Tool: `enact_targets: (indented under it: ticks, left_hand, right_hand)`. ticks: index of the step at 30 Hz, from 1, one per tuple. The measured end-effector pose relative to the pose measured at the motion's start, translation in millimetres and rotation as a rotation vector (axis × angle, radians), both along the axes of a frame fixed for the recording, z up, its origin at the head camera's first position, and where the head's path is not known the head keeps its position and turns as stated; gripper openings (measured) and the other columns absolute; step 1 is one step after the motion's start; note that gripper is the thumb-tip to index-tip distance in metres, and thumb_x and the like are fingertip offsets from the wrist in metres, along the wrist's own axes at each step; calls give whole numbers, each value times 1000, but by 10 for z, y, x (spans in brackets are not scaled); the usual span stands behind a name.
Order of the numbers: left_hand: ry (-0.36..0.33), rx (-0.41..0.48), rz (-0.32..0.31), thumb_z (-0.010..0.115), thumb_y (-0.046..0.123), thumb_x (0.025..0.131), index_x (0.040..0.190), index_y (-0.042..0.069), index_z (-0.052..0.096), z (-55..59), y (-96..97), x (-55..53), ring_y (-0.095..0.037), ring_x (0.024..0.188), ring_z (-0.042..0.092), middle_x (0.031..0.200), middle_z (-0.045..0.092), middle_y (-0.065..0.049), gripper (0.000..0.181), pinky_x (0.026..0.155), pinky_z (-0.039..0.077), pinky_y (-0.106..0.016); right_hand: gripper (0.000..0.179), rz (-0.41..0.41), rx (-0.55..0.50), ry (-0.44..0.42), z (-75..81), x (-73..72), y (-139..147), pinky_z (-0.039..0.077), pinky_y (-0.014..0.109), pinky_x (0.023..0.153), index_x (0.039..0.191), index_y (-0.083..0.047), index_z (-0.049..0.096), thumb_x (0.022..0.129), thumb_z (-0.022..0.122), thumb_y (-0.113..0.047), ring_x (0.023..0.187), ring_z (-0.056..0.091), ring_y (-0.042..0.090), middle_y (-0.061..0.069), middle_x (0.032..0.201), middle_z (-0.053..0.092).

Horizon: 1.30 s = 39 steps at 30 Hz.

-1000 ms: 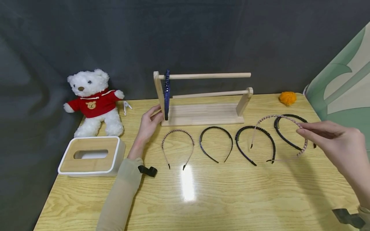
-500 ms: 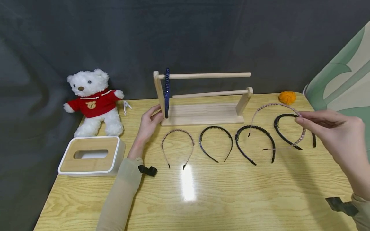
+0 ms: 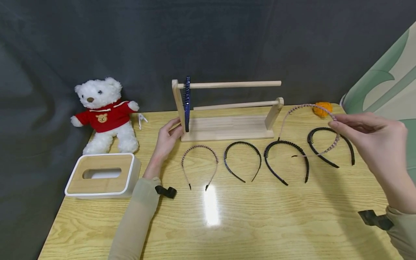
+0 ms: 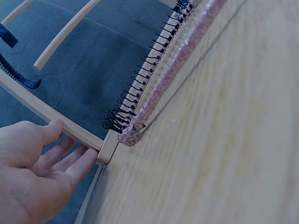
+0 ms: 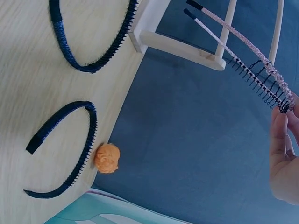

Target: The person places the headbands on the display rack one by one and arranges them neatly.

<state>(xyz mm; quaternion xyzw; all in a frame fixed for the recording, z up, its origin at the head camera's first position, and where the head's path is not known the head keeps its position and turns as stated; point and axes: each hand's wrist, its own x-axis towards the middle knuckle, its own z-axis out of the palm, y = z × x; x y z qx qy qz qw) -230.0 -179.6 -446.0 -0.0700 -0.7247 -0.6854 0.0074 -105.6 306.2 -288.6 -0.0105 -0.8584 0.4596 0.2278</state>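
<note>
Your right hand (image 3: 373, 141) pinches a pink beaded headband (image 5: 256, 50) between thumb and fingertips, off the bench (image 3: 260, 224), with the band's free ends reaching out toward the rack side. Your left hand (image 3: 166, 141), well apart from that band, grips the left upright of a wooden rack (image 3: 230, 127) low down, thumb to one side and fingers to the other. On the rack's upper rod, just beside that upright, hangs a dark blue headband (image 3: 187, 104).

In front of the rack, you have four more bands lying in a row: a pink toothed headband (image 3: 199, 146) nearest your left hand, then a first dark headband (image 3: 242, 143), a second dark headband (image 3: 287, 143) and a third dark headband (image 3: 350, 142) near your right hand. Behind that last one sits an orange pom-pom (image 5: 106, 158).

Left of your left arm stands a tissue box (image 3: 97, 187), its slot showing something white; you cannot tell what. Behind it sit a white bear (image 3: 110, 121) in red and a white clip (image 3: 141, 121). The pale wood-grain bench catches a bright glare, a dark curtain (image 3: 227, 39) closes the back, and a green-and-cream panel (image 3: 390, 90) stands to the right.
</note>
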Motion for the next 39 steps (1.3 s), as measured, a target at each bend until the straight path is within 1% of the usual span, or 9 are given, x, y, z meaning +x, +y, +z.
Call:
enact_targets:
  ticks: [4, 10, 16, 18, 24, 29, 33, 39]
  left_hand:
    - [7, 3, -4, 53, -1, 112, 155, -6, 49, 7, 9, -4, -39, 139, 57, 157, 50, -25, 44, 112, 55, -38]
    - [9, 4, -8, 53, 0, 112, 156, -6, 49, 3, 11, -13, -40, 139, 56, 157, 49, -25, 44, 112, 55, -37]
    - [13, 7, -7, 53, -1, 111, 155, -7, 49, 4, 9, -18, -40, 139, 57, 157, 50, -25, 44, 111, 55, -36]
    - [12, 9, -5, 54, -1, 111, 155, -7, 50, 9, 8, -14, -39, 139, 57, 157, 50, -25, 44, 110, 56, -35]
    - [17, 3, -10, 54, -1, 111, 155, -6, 50, 5, -7, -3, -40, 139, 57, 157, 50, -25, 44, 112, 55, -36]
    - [17, -9, -7, 55, 0, 111, 155, -4, 51, -3, -14, 9, -39, 138, 58, 157, 50, -24, 45, 110, 56, -35]
    - [16, -1, -5, 55, -1, 111, 155, -6, 50, -4, -6, 10, -40, 138, 58, 156, 51, -25, 45, 109, 57, -34]
    - [23, 3, -11, 55, -2, 110, 154, -6, 51, 0, 4, 6, -41, 137, 58, 156, 51, -25, 44, 109, 57, -34]
  right_hand:
    - [19, -12, 2, 33, 41, -38, -40, 53, 4, 69, 104, 7, 82, 88, 89, -3, 78, 71, -2, -17, 92, 79]
    - [20, -7, 7, 64, 125, -85, -101, 53, 3, 72, 106, 7, 82, 89, 87, -1, 78, 68, -3, -19, 89, 77]
    - [20, -4, -3, 87, 207, -134, -134, 54, 4, 76, 107, 8, 82, 89, 87, 0, 81, 67, 0, -17, 90, 77]
    - [20, -10, -11, 92, 225, -157, -144, 55, 4, 78, 107, 8, 82, 89, 87, -1, 81, 68, 0, -17, 90, 77]
    - [22, -17, -25, 92, 267, -222, -194, 55, 5, 80, 108, 6, 82, 89, 88, -4, 82, 70, -1, -16, 92, 78]
    - [23, -20, -22, 92, 301, -263, -241, 54, 6, 80, 109, 4, 83, 89, 89, -7, 82, 69, 0, -15, 92, 76]
    - [23, -32, -8, 111, 317, -300, -270, 55, 7, 80, 107, 3, 84, 89, 90, -9, 81, 69, -1, -17, 91, 76]
    - [23, -22, -9, 146, 329, -369, -309, 56, 8, 84, 107, 4, 83, 89, 90, -8, 84, 71, 0, -17, 93, 77]
